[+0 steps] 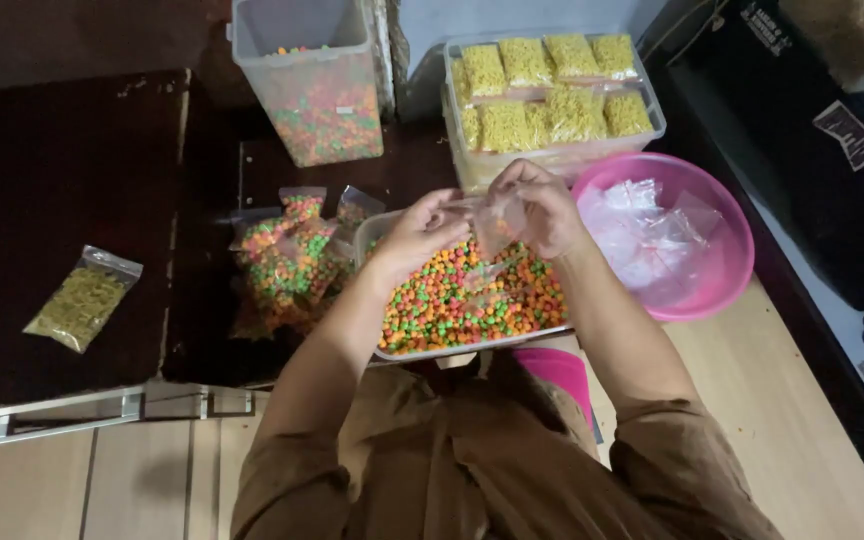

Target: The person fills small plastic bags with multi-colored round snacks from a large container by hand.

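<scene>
Clear plastic is what you have between your fingers: a small transparent bag [499, 222], pinched at its mouth from both sides. Your left hand [420, 235] grips the bag's left edge with thumb and fingertips closed on the film, and your right hand [542, 205] holds the opposite edge in the same way. The bag hangs just above a shallow clear plastic tray [376, 232] filled with small round orange, green and yellow snack pellets [452, 305]; whether anything is already inside the bag cannot be told.

To your left of the tray lies a heap of filled clear bags of the same multicoloured pellets [287, 262], touching one another on the dark surface. Further left, well apart, a single clear bag of yellowish-green snack [80, 300] lies on its own. Beyond the heap stands a tall clear plastic container [307, 85], partly filled with multicoloured pellets. Behind your hands sits a rectangular clear tub [552, 160] packed with bags of yellow snack. To your right, just beside the tray, a round pink plastic basin [722, 270] holds a loose pile of empty transparent bags [642, 235]. The pale wooden counter [752, 400] shows at your right, below the basin.
</scene>
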